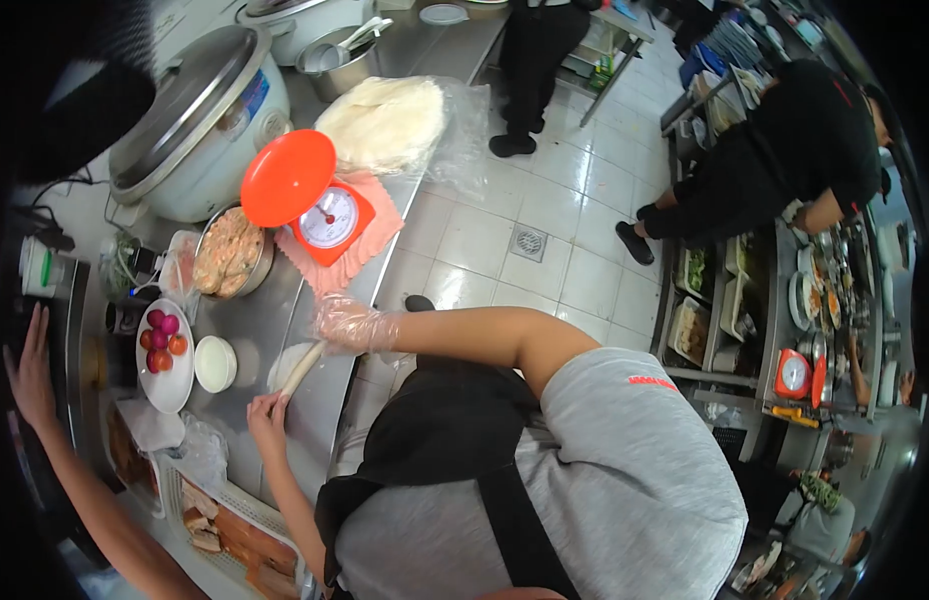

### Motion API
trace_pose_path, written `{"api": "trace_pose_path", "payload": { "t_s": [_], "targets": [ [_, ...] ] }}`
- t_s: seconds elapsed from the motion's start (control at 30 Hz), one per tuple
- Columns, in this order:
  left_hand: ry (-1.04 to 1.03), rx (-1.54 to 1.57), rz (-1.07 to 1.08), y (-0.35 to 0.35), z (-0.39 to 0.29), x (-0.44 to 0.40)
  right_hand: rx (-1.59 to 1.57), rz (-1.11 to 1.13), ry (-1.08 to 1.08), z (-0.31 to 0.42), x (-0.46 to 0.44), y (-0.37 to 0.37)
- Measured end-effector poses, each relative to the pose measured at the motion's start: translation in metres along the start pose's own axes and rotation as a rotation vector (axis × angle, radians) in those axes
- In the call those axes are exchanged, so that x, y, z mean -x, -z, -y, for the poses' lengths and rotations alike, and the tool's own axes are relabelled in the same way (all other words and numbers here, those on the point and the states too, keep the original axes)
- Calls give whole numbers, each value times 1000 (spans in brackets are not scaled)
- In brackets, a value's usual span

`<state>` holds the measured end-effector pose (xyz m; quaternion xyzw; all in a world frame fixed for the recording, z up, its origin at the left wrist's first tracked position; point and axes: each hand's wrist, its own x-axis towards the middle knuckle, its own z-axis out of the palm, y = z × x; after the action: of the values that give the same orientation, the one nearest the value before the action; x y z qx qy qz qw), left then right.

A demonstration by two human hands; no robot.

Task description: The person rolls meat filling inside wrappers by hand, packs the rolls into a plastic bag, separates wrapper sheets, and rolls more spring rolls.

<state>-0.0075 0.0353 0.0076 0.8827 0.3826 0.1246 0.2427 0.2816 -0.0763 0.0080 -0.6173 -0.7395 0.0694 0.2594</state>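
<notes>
A slim, pale rolled wrapper, like an uncooked spring roll (303, 369), lies between my hands above the steel counter (253, 425). My right hand (355, 322), in a clear plastic glove, is closed at its upper end. My bare left hand (268, 412) pinches the lower end with its fingertips. Under and beside the roll is a flat whitish round (287, 362). Close by stand a white cup (216, 364) and a metal bowl of orange-flecked filling (230, 252). A red kitchen scale (328, 222) sits on a pink cloth (387, 210).
A stack of pale wrappers (380, 125) lies on plastic behind the scale, near a large cooker (200, 130). A white plate (167, 395) holds red and magenta produce. Another person's arm (95, 490) reaches in at left. Co-workers (785, 150) stand across the tiled floor. A basket (170, 490) sits below.
</notes>
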Motion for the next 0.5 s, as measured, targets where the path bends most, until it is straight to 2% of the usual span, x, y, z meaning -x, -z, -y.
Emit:
{"api": "trace_pose_path", "payload": {
  "t_s": [0.07, 0.17, 0.27, 0.4, 0.5],
  "targets": [
    [-3, -43, 15, 3, -4, -2, -58, -198, 133, 19, -14, -10],
    [37, -47, 44, 5, 3, -5, 11, 4, 259, 48, -34, -50],
    [94, -98, 44, 5, 6, -5, -94, -103, 281, 35, -50, -135],
    [162, -91, 46, -5, 23, 0, -118, 42, 195, 33, -46, -104],
    [11, 43, -265, -19, -16, 10, -136, 137, 130, 31, -49, -98]
  ]
}}
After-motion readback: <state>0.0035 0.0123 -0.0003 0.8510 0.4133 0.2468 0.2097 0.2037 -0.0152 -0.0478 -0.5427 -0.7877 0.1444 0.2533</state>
